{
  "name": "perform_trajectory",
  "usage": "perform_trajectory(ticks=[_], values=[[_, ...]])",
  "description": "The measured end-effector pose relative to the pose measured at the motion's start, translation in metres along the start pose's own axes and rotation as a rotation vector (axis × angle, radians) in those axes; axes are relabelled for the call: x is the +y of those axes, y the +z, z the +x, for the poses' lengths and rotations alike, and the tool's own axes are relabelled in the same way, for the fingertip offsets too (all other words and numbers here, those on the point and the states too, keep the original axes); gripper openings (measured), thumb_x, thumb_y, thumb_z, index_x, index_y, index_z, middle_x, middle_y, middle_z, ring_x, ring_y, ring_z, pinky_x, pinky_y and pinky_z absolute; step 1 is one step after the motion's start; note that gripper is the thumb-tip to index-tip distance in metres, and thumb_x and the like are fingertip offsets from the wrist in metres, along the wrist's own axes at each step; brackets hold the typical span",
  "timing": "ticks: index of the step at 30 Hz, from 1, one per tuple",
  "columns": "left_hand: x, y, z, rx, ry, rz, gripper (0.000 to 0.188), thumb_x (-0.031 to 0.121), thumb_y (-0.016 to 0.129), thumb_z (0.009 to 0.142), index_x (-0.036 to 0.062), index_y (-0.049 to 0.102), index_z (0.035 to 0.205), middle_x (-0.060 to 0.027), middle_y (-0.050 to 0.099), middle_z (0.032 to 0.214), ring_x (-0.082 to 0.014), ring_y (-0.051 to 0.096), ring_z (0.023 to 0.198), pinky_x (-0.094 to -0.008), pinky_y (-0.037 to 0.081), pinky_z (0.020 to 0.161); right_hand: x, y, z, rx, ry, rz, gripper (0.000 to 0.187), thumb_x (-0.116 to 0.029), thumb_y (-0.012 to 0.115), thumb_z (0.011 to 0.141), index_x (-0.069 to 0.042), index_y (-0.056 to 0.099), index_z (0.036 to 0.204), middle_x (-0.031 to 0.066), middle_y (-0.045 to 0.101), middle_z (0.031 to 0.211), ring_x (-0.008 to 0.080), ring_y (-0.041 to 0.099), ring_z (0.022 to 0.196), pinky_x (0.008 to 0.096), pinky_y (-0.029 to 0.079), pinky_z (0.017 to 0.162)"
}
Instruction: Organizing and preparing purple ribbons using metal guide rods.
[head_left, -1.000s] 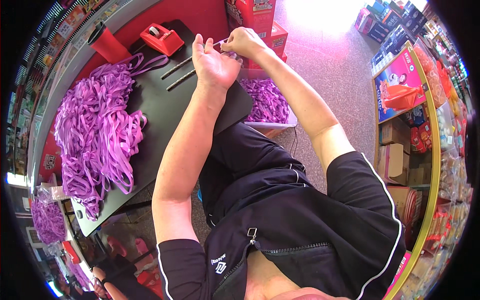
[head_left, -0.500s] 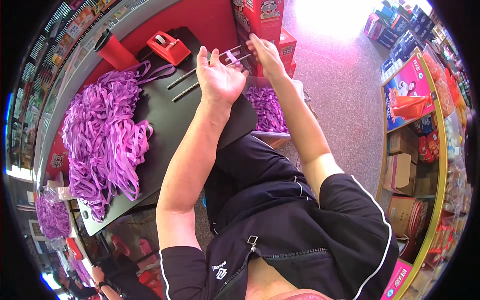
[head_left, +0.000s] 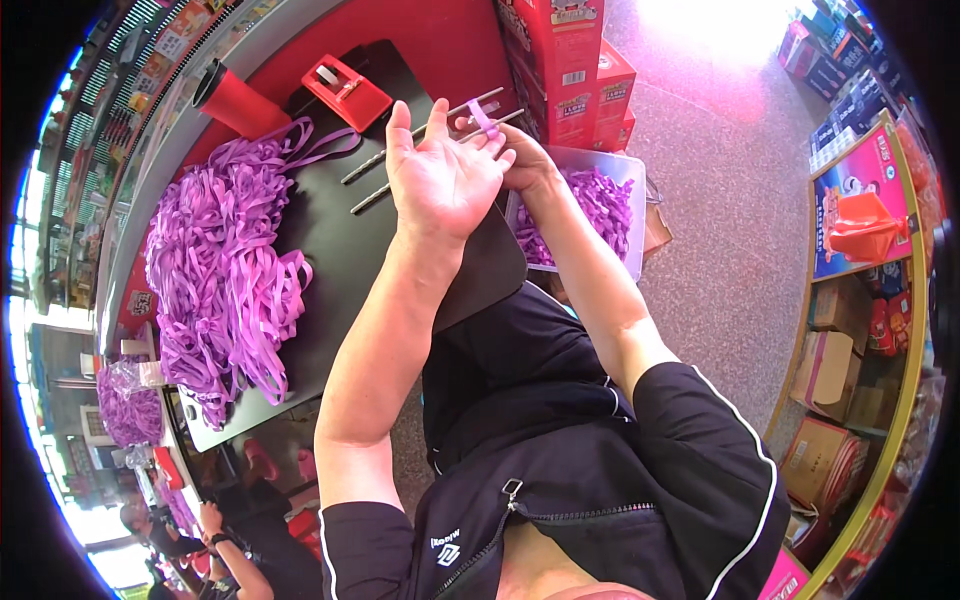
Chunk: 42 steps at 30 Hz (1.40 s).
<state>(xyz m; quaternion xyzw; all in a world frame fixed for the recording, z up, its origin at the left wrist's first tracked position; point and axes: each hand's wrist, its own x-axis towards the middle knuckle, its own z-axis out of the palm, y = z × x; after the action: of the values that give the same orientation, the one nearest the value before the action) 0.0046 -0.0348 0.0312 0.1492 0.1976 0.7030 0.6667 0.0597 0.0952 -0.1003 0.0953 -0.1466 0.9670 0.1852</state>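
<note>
Two thin metal rods (head_left: 372, 200) stick out side by side over the dark tabletop. Around them, close to their far ends, is a short band of purple ribbon (head_left: 483, 118). My left hand (head_left: 440, 185) is turned palm up beside the rods, its fingers apart and their tips close to the band. Just to its right, my right hand (head_left: 522, 165) curls at the rods and closes on the ribbon; the left fingers partly cover it. A large heap of purple ribbon (head_left: 225, 290) lies on the left of the table, with a loose loop trailing toward a red tape dispenser (head_left: 347, 92).
The black table (head_left: 340, 290) has a red cup (head_left: 238, 103) at its back. A clear bin (head_left: 635, 235) of purple ribbon pieces (head_left: 595, 215) stands right of it, before stacked red cartons (head_left: 570, 95). Shelves (head_left: 850, 420) line the right. Another person's arm (head_left: 235, 560) shows lower left.
My right hand has come down and left from beyond the rod ends to the ribbon band, partly behind my left fingers. The whole view has shifted slightly.
</note>
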Motion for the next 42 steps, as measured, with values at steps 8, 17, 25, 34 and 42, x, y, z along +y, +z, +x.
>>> perform_trajectory(ticks=[8, 17, 25, 34, 42], values=[[-0.002, 0.003, 0.000, 0.002, 0.002, 0.017, 0.093, 0.057, 0.050, 0.087, 0.0199, -0.006, 0.150, -0.0291, -0.016, 0.150, -0.0429, -0.009, 0.142, -0.0535, -0.003, 0.114, -0.004, -0.018, 0.000, -0.084, 0.061, 0.096, 0.027, -0.021, 0.056, 0.092, -0.004, 0.059, 0.113, 0.0132, 0.064, 0.105, 0.0232, 0.066, 0.090, 0.0392, 0.056, 0.080], [0.000, -0.001, 0.003, -0.009, -0.032, -0.043, 0.088, 0.057, 0.048, 0.087, 0.0225, -0.003, 0.151, -0.0215, -0.020, 0.153, -0.0342, -0.017, 0.143, -0.0495, -0.010, 0.113, -0.012, -0.011, -0.006, 0.135, 0.038, 0.009, 0.023, -0.018, 0.054, 0.092, -0.001, 0.057, 0.108, 0.0148, 0.064, 0.103, 0.0252, 0.066, 0.089, 0.0410, 0.056, 0.080], [0.000, 0.000, 0.000, -0.017, -0.018, -0.020, 0.090, 0.054, 0.050, 0.088, 0.0224, -0.007, 0.150, -0.0272, -0.019, 0.151, -0.0403, -0.013, 0.142, -0.0514, -0.005, 0.114, -0.035, 0.004, -0.017, 0.033, 0.103, -0.120, 0.021, -0.016, 0.054, 0.092, -0.004, 0.058, 0.108, 0.0105, 0.063, 0.102, 0.0213, 0.064, 0.090, 0.0419, 0.052, 0.084], [0.002, 0.000, -0.001, -0.008, -0.025, -0.031, 0.092, 0.054, 0.050, 0.087, 0.0211, -0.008, 0.150, -0.0278, -0.020, 0.150, -0.0391, -0.016, 0.142, -0.0510, -0.007, 0.113, -0.058, 0.033, -0.028, 0.386, 0.111, -0.458, 0.015, -0.027, 0.062, 0.088, -0.013, 0.063, 0.093, -0.0036, 0.060, 0.079, 0.0074, 0.050, 0.062, 0.0263, 0.042, 0.062], [0.000, 0.005, 0.000, -0.014, -0.032, -0.004, 0.096, 0.058, 0.047, 0.087, 0.0110, -0.008, 0.149, -0.0287, -0.016, 0.151, -0.0379, -0.016, 0.142, -0.0502, -0.009, 0.113, -0.052, 0.044, -0.033, 0.595, 0.025, -0.667, 0.037, -0.051, 0.066, 0.082, -0.014, 0.068, 0.082, -0.0077, 0.057, 0.071, 0.0039, 0.043, 0.057, 0.0216, 0.032, 0.053]])
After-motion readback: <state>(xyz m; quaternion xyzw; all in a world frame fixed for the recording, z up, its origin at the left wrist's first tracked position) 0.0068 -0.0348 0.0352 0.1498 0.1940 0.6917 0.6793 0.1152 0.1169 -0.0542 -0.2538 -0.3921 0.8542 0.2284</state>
